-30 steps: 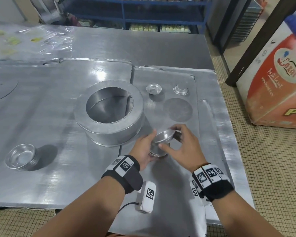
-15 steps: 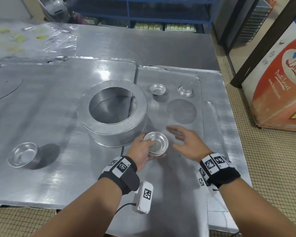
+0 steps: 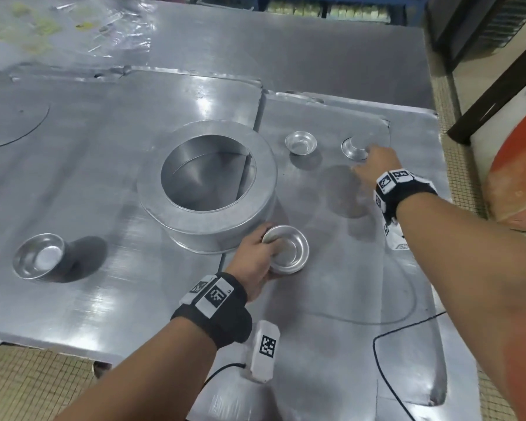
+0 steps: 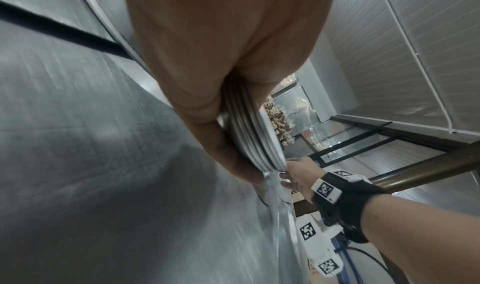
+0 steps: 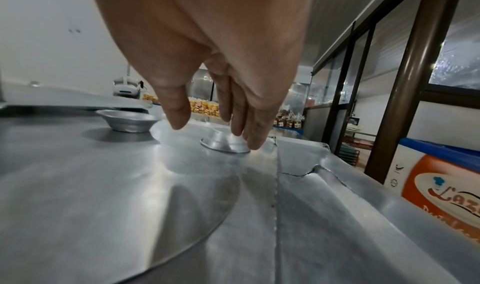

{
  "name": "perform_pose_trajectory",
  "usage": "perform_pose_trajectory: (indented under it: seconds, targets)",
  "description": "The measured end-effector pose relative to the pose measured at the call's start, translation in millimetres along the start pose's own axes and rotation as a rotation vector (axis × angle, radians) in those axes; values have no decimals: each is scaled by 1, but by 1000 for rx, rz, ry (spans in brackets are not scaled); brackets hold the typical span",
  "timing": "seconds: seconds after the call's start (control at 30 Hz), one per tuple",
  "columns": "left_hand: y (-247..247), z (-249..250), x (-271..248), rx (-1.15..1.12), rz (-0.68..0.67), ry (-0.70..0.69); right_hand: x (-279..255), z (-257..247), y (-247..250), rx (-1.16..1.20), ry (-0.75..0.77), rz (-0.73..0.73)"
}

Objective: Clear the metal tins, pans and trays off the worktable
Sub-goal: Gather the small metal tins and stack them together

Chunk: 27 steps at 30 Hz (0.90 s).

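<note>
Hands on the tins

Left hand [image 3: 255, 253] grips a stack of small tins [image 3: 287, 249] beside the large ring pan [image 3: 207, 177] on the worktable [image 3: 104, 147]; right hand [image 3: 374, 162] reaches an upturned tin [image 3: 353, 148]

Left wrist: fingers [image 4: 228, 148] curl around the stacked rims [image 4: 249, 134]

Right wrist: straight, spread fingers [image 5: 249, 124] over the upturned tin [image 5: 221, 143], an upright tin [image 5: 127, 121] nearby

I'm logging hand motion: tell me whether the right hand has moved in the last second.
Yes. The right hand has left the stack of small tins beside the large round pan and reached away to the upside-down tin farther back.
</note>
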<state>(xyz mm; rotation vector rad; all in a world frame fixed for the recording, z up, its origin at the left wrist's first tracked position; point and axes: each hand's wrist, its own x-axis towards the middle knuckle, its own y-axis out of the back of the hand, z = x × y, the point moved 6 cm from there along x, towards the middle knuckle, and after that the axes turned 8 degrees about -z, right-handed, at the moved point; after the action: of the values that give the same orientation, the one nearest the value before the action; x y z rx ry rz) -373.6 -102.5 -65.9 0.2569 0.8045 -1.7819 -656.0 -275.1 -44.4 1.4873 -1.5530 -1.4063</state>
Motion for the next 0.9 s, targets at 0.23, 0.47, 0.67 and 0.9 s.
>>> perform_pose_trajectory:
  seconds: [0.23,0.47,0.67,0.9]
  targets:
    - [7,-6,7,-61,26,16,50,5,-6,-4,-115,-33]
    - [24,-13,2,-47,119,37,54,6,-4,78,-123,76]
    - [27,-11,-10,-56,128,38,25,-1,11,278,-58,181]
    - [25,-3,-28,-31,47,12,-48,-36,24,507,133,170]
